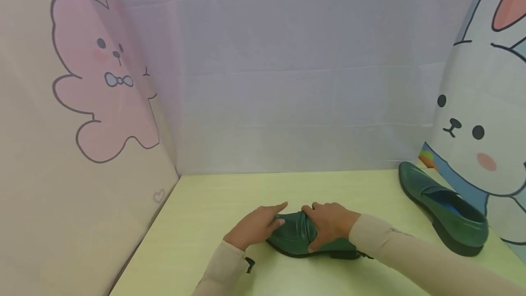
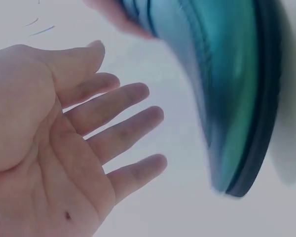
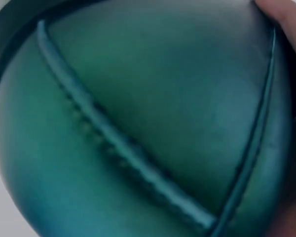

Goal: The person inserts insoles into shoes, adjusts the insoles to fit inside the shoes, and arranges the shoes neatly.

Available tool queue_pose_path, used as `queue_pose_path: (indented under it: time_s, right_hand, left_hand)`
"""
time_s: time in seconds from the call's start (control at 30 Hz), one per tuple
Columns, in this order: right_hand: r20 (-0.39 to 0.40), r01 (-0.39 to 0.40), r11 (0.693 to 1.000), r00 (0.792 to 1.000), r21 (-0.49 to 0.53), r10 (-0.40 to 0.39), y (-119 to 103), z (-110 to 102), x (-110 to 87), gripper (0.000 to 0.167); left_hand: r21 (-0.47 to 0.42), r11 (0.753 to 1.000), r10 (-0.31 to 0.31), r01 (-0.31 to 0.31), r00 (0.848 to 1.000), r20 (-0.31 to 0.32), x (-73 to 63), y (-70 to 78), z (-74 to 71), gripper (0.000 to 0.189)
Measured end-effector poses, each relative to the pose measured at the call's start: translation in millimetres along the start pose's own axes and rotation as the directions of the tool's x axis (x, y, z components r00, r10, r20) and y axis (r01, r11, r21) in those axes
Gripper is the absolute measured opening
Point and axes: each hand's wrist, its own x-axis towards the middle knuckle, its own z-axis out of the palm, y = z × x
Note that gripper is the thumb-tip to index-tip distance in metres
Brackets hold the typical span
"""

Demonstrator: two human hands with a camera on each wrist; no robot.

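Observation:
A green leather loafer (image 1: 291,228) with a dark sole lies sideways at the near middle of the table, toe to the left. My right hand (image 1: 332,223) grips it across the top behind the strap, thumb on the near side and fingers over the far side. At the toe end is my left hand (image 1: 255,226), palm toward the loafer. The left wrist view shows that hand's fingers (image 2: 121,140) spread and apart from the toe. Stitched seams on the loafer's heel (image 3: 158,89) fill the right wrist view, with part of the right hand at its edge.
A matching green loafer (image 1: 417,181) stands at the right of the pale yellow table (image 1: 230,191), toe toward the back. A plain white cloth (image 1: 308,81) hangs behind the table, and rabbit-printed cloths hang along both sides.

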Motion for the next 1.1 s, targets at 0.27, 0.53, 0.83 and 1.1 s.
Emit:
queue_pose_path:
  time_s: [0.27, 0.53, 0.83, 1.1]
  right_hand:
    - [-0.033, -0.012, 1.000, 0.999, -0.006, 0.012, 0.7, 4.1, -2.5, 0.098]
    - [-0.107, -0.062, 0.998, 0.992, 0.034, 0.065, 11.4, 1.6, -12.8, 0.091]
    - [-0.126, -0.215, 0.966, 0.964, 0.146, 0.233, 43.7, -19.7, -28.3, 0.100]
    - [-0.087, -0.326, 0.916, 0.932, 0.233, 0.353, 66.5, -39.7, -39.3, 0.097]
  left_hand:
    - [-0.020, 1.000, 0.013, -0.014, 0.999, -0.043, -15.3, -6.2, -16.8, 0.046]
    - [0.021, 1.000, 0.004, -0.001, 0.994, -0.109, -23.2, -5.6, -22.2, 0.047]
    - [0.084, 0.996, 0.034, -0.023, 0.991, -0.130, -19.9, -4.7, -13.6, 0.045]
    - [0.093, 0.995, 0.035, -0.024, 0.992, -0.120, -22.8, -4.3, -13.7, 0.044]
